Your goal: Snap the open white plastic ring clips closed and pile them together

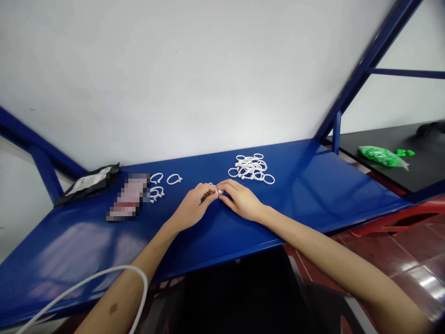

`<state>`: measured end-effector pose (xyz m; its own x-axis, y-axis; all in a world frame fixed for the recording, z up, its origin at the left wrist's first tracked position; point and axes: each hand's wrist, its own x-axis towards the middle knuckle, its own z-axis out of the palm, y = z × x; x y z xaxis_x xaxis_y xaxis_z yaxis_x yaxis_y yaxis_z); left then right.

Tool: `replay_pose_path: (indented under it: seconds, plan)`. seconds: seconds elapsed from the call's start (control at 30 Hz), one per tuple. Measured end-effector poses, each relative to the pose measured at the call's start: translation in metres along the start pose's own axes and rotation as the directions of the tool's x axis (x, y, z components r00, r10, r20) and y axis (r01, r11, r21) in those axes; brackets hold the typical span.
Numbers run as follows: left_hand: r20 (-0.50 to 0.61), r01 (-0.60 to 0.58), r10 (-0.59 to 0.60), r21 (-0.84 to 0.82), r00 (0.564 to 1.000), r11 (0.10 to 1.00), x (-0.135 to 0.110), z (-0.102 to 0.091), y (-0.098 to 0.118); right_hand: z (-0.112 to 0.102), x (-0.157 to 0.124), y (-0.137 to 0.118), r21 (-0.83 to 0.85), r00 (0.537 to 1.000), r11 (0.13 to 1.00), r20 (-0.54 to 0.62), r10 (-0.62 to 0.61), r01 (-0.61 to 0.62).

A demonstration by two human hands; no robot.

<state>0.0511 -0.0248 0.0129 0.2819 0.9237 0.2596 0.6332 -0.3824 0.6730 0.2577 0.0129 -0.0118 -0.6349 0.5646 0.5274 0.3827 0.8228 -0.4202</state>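
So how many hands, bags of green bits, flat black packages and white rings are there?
Left hand and right hand: 2
Clear plastic bag of green pieces: 1
Flat shiny black package: 1
White plastic rings: too tangled to count
Total without rings: 4

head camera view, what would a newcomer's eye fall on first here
Probably the bright blue table across the middle, where the left hand and right hand meet at a small white piece between their fingertips. Next comes the tangled pile of white rings, just beyond the right hand. Off to the far right, a bag of vivid green pieces stands out on a black table.
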Motion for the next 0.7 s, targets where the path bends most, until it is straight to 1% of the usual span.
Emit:
replay_pose_path:
  seconds: [0.07,0.2,0.3,0.37,0.47,0.57,0.7]
  plan:
    - [0.000,0.009,-0.009,-0.012,1.000,1.000,0.000,0.002,-0.001,0.000,0.001,0.000,0.048,1.000,0.999,-0.012,0.013,-0.012]
    - [-0.066,0.045,-0.047,-0.028,0.997,0.999,0.001,0.003,-0.003,0.000,0.002,0.004,0.142,0.992,0.984,-0.040,0.117,-0.110]
    - [-0.078,0.053,-0.054,-0.022,0.995,0.998,0.002,0.003,-0.005,0.000,0.003,0.005,0.181,0.988,0.973,-0.039,0.152,-0.143]
    - [-0.061,0.041,-0.039,0.022,0.997,0.999,0.001,0.004,-0.007,0.000,0.003,0.006,0.195,0.985,0.969,-0.056,0.165,-0.152]
    - [0.002,-0.030,0.030,0.156,1.000,0.987,0.000,0.006,-0.011,0.000,0.003,0.007,0.201,0.979,0.964,-0.075,0.191,-0.173]
    - [0.040,-0.079,0.072,0.237,0.997,0.968,0.000,0.009,-0.017,-0.001,0.003,0.008,0.180,0.982,0.970,-0.066,0.177,-0.162]
    - [0.016,-0.075,0.073,0.284,0.997,0.956,0.001,0.008,-0.022,-0.001,0.002,0.009,0.124,0.994,0.987,-0.038,0.107,-0.101]
